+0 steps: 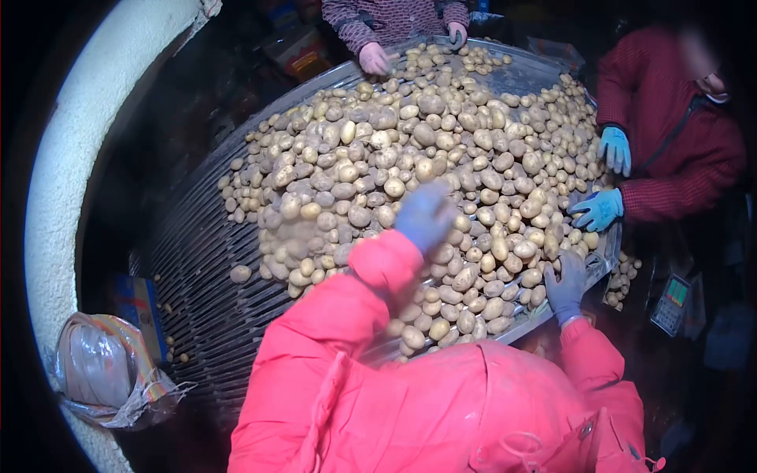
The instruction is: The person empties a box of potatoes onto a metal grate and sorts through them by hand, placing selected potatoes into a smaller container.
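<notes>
Potatoes (410,150) lie in a broad heap on a slatted metal grate (213,268). My left hand (426,217), in a blue-grey glove, is over the middle of the heap. Motion smears its fingers, so whether a potato is in them cannot be made out. At the right front edge of the heap, my right hand (565,288) wears a similar glove. Its thumb and fingers are apart, touching or close to the potatoes there, and nothing shows gripped in them. Both my sleeves are pink.
Across the heap, a person's pink-gloved hand (376,59) is by the potatoes. On the right, another person's blue-gloved hands (599,210) reach the heap's edge. A thick pale pipe (59,205) curves along the left, beside a plastic bag (106,370). A calculator-like device (671,303) lies at right.
</notes>
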`<state>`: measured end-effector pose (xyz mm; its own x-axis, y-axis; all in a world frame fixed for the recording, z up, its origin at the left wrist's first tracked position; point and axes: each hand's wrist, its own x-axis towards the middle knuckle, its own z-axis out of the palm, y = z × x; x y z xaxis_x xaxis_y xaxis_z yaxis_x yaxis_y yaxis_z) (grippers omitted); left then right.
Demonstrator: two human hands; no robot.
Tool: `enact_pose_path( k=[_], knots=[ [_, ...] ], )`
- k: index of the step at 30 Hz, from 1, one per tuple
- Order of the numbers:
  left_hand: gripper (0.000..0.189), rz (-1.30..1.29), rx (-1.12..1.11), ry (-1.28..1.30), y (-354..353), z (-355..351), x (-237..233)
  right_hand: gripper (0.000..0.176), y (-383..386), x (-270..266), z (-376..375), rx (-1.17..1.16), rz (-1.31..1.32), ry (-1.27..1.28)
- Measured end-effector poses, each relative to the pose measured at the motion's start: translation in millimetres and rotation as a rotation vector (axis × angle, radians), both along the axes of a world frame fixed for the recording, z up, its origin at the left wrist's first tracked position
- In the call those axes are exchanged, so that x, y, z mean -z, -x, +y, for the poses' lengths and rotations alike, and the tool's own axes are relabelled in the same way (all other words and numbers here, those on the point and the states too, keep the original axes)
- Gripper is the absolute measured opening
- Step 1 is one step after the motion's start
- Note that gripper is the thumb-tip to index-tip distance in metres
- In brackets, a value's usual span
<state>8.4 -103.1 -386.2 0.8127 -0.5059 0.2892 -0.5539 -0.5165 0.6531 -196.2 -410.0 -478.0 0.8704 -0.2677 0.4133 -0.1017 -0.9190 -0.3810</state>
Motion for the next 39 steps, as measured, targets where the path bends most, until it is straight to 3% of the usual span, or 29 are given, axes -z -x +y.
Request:
enact_pose_path(
  k=[1, 3, 4, 6, 9, 13, 19, 22, 23, 24, 26, 28, 30, 32, 33, 38, 39],
  knots=[
    [0.052, -0.059, -0.076, 0.031, -29, 8, 9, 0.043, 0, 1, -2, -0.001, -0.002, 0.014],
    [0.069, -0.189, -0.275, -0.314, -84, 23, 43, 0.043, 0, -2, 1, 0.015, -0.016, 0.022],
    [0.085, -0.051, -0.253, -0.503, -105, 28, 45, 0.042, 0, -3, 2, 0.020, -0.027, 0.030],
    [0.091, -0.027, -0.317, -0.878, -115, 12, 24, 0.043, -1, -3, 0, 0.041, -0.026, 0.014],
    [0.090, 0.144, -0.349, -0.824, -144, 2, 13, 0.043, -3, -9, 1, 0.002, -0.011, -0.019],
    [0.086, 0.287, -0.174, -0.905, -162, -2, 13, 0.047, -2, -4, 0, 0.016, -0.001, 0.002],
    [0.089, 0.237, -0.059, -0.804, -124, -7, 6, 0.048, -4, -7, 1, 0.021, 0.037, 0.030],
    [0.083, 0.168, 0.209, -0.735, -100, -28, 20, 0.049, -5, -3, -1, 0.024, 0.031, 0.036],
    [0.082, 0.037, 0.104, -0.809, -73, -41, 21, 0.049, -6, -4, -2, 0.020, 0.043, 0.034],
    [0.082, 0.124, 0.034, -0.804, -61, -49, 16, 0.048, -6, -4, -2, 0.015, 0.057, 0.032],
    [0.079, 0.154, 0.017, -0.674, -48, -49, 24, 0.049, -6, -5, -3, 0.006, 0.048, 0.034],
    [0.071, 0.069, 0.137, -0.567, -35, -52, 35, 0.050, -7, -5, -3, -0.006, 0.031, 0.029],
    [0.041, 0.047, 0.243, -0.457, -12, -62, 48, 0.051, -6, -4, -3, -0.003, 0.033, 0.024],
    [0.032, -0.033, 0.195, -0.631, 20, -70, 29, 0.052, -6, -2, -5, 0.002, 0.020, 0.056],
    [0.033, -0.187, 0.197, -0.595, 29, -68, 33, 0.054, -6, 0, -5, -0.003, 0.001, 0.054],
    [0.036, -0.177, 0.141, -0.571, 57, -40, 26, 0.057, -5, -5, -5, -0.019, -0.035, 0.079],
    [0.034, -0.198, 0.180, -0.574, 62, -32, 26, 0.058, -8, -8, -6, -0.108, -0.011, 0.068]
  ],
)
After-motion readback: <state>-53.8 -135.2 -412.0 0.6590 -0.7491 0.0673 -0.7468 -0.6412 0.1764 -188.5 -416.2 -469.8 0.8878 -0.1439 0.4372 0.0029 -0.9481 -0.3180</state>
